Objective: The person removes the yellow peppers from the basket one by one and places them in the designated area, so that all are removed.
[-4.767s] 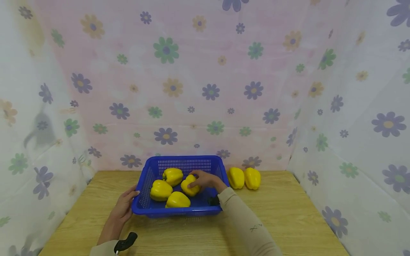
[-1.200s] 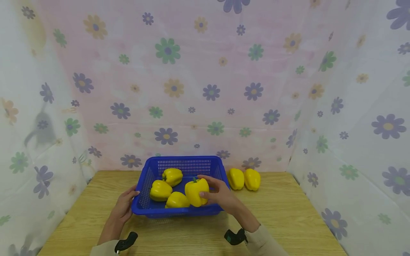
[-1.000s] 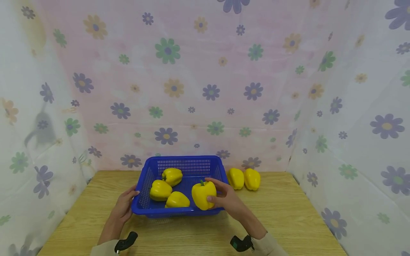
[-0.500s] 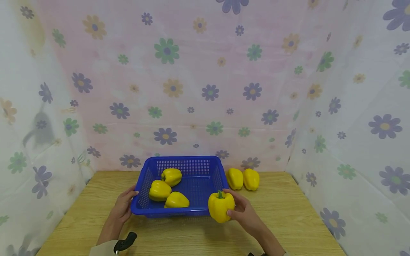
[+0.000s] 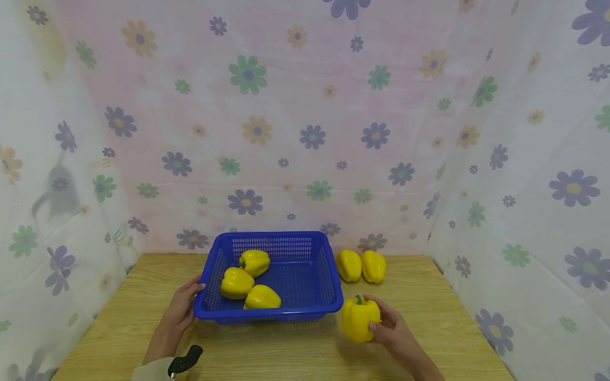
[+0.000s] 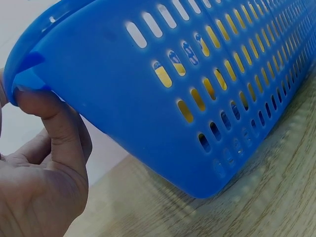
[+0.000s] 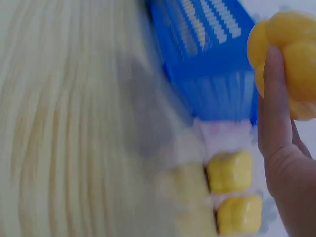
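Observation:
My right hand (image 5: 399, 334) grips a yellow bell pepper (image 5: 358, 319) with a green stem, held upright just right of the blue plastic basket (image 5: 267, 313). In the right wrist view the thumb lies along the pepper (image 7: 296, 59). My left hand (image 5: 179, 307) pinches the basket's left rim; in the left wrist view the thumb (image 6: 44, 106) is hooked on the rim from below. Inside the basket, toward its left half, lie three yellow peppers: one at the back (image 5: 254, 263), one at left (image 5: 237, 283), one at front (image 5: 263, 297).
Two more yellow peppers, one (image 5: 350, 265) beside the other (image 5: 374, 266), rest on the wooden table (image 5: 286, 354) to the right of the basket, near the back wall. Flower-printed cloth (image 5: 305, 106) encloses the table at back and sides.
My right hand has lifted a pepper out of the basket and carried it rightward over the front right corner, past the rim. The left hand and basket have stayed in place.

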Demonstrator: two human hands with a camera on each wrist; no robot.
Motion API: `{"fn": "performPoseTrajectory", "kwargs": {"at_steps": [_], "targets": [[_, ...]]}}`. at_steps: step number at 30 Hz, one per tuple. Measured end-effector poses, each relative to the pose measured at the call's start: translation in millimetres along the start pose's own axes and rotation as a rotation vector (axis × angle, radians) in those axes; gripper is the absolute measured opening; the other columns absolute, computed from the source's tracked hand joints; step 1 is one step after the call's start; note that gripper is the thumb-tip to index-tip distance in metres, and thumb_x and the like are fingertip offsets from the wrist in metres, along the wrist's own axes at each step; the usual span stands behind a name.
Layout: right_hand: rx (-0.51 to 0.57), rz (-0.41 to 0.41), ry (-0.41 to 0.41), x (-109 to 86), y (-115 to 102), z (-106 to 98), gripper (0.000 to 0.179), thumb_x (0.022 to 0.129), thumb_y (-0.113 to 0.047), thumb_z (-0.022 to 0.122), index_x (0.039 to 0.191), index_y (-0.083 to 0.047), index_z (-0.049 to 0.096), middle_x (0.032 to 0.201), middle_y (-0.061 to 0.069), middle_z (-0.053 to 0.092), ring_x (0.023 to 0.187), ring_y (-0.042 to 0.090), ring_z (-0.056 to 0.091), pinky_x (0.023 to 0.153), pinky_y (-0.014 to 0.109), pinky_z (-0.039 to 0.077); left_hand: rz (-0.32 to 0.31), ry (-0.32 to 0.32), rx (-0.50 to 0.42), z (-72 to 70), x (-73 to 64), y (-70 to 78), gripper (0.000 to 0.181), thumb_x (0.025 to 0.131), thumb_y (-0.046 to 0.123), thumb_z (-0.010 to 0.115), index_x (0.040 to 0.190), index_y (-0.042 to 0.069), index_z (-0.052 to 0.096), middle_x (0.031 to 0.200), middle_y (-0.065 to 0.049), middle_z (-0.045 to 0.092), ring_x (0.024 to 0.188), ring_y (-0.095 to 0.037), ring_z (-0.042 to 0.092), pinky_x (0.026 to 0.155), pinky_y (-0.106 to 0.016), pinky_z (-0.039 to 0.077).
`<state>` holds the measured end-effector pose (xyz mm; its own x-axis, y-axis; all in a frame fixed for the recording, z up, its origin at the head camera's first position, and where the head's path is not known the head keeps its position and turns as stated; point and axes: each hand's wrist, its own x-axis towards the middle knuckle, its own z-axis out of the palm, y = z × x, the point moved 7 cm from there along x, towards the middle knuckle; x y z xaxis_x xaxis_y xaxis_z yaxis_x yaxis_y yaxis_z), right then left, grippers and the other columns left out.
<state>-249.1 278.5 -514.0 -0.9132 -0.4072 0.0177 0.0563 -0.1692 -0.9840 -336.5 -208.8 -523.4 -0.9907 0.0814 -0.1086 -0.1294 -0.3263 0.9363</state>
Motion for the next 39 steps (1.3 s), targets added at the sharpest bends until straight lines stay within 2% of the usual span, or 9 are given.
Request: {"fn": "performPoseTrajectory", "kwargs": {"at_steps": [4, 10, 12, 14, 22, 29, 35, 39], "targets": [[-0.050, 0.072, 0.178, -5.9, 9.5, -31.6, 0.055, 0.105, -0.012, 0.053, 0.157, -0.025, 0.039, 0.140, -0.013, 0.051, 0.119, 0.014, 0.061, 0.095, 0.041, 0.057, -0.007, 0.001, 0.006, -1.8, 0.0, -0.2, 0.062, 0.106, 0.008, 0.038, 0.160, -0.006, 0.010, 0.110, 0.014, 0.064, 0.100, -0.002, 0.065, 0.085, -0.021, 0.058], [-0.121, 0.154, 0.495, -10.0, 18.4, -76.8, 0.069, 0.100, -0.022, 0.065, 0.160, -0.016, 0.032, 0.151, 0.020, 0.045, 0.113, 0.016, 0.064, 0.090, 0.037, 0.059, -0.025, 0.012, -0.003, -4.8, 0.0, -1.3, 0.064, 0.107, 0.011, 0.040, 0.160, -0.004, 0.009, 0.109, 0.014, 0.064, 0.100, -0.002, 0.065, 0.088, -0.023, 0.057], [-0.146, 0.173, 0.564, -11.0, 19.9, -89.1, 0.072, 0.099, -0.024, 0.068, 0.160, -0.015, 0.031, 0.155, 0.027, 0.039, 0.111, 0.016, 0.064, 0.089, 0.037, 0.060, -0.028, 0.012, -0.002, -5.3, 0.0, -1.6, 0.065, 0.107, 0.011, 0.041, 0.161, -0.004, 0.008, 0.110, 0.014, 0.064, 0.101, -0.001, 0.064, 0.090, -0.023, 0.057], [-0.170, 0.186, 0.597, -10.7, 21.2, -99.7, 0.075, 0.098, -0.026, 0.069, 0.161, -0.014, 0.030, 0.158, 0.029, 0.033, 0.109, 0.015, 0.065, 0.088, 0.037, 0.060, -0.026, 0.011, -0.001, -5.2, -0.3, -1.5, 0.066, 0.106, 0.011, 0.041, 0.161, -0.004, 0.008, 0.110, 0.015, 0.063, 0.101, -0.001, 0.064, 0.090, -0.023, 0.056], [-0.187, 0.199, 0.624, -8.6, 22.3, -126.4, 0.077, 0.099, -0.025, 0.067, 0.162, -0.013, 0.025, 0.160, 0.031, 0.027, 0.107, 0.009, 0.064, 0.089, 0.036, 0.060, -0.021, 0.019, 0.006, -3.8, 0.0, -1.2, 0.065, 0.105, 0.011, 0.042, 0.160, -0.004, 0.012, 0.112, 0.014, 0.062, 0.102, -0.002, 0.064, 0.090, -0.023, 0.056], [-0.314, 0.167, 0.619, 1.2, 14.0, -144.9, 0.079, 0.099, -0.030, 0.068, 0.162, -0.010, 0.025, 0.159, 0.034, 0.028, 0.118, 0.015, 0.059, 0.087, 0.033, 0.060, -0.016, -0.004, 0.007, -1.6, -0.7, -0.2, 0.066, 0.106, 0.012, 0.042, 0.160, -0.006, 0.009, 0.112, 0.013, 0.064, 0.100, -0.002, 0.065, 0.089, -0.023, 0.057], [-0.354, 0.068, 0.606, 12.2, 7.1, -164.1, 0.077, 0.100, -0.025, 0.066, 0.161, -0.007, 0.024, 0.156, 0.037, 0.030, 0.098, -0.005, 0.061, 0.083, 0.030, 0.061, -0.033, 0.015, 0.001, -1.9, -0.9, -1.4, 0.064, 0.106, 0.012, 0.042, 0.161, -0.003, 0.011, 0.110, 0.014, 0.065, 0.098, -0.003, 0.066, 0.088, -0.023, 0.058], [-0.350, 0.034, 0.587, 22.3, 0.9, -172.3, 0.077, 0.100, -0.024, 0.065, 0.162, -0.006, 0.023, 0.156, 0.037, 0.029, 0.094, -0.010, 0.060, 0.082, 0.030, 0.061, -0.041, 0.015, -0.001, -1.3, -1.3, -2.0, 0.064, 0.106, 0.012, 0.040, 0.161, -0.002, 0.011, 0.109, 0.015, 0.064, 0.098, -0.002, 0.066, 0.088, -0.023, 0.057]]}}
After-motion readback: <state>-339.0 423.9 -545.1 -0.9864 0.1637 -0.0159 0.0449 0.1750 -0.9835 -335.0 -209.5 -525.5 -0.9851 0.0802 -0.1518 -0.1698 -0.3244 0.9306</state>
